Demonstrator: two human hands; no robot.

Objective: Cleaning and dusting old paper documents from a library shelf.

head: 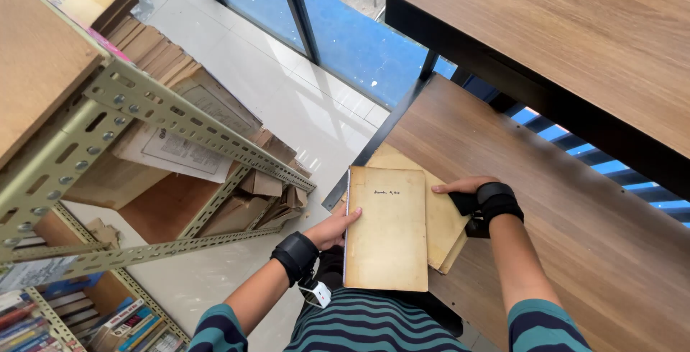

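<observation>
Striped sleeves frame the view; left hand (332, 228) grips the left edge of a yellowed booklet (387, 228), thumb on its cover, while right hand (463, 188) rests flat, fingers extended, on the far edge of a second tan booklet (440, 212) lying partly beneath the first. Both booklets sit at the near corner of the lower wooden shelf (575, 208), overhanging its edge toward the body. Judged step: squaring the two booklets together; next move would need a firmer right-hand grip and aligned edges.
</observation>
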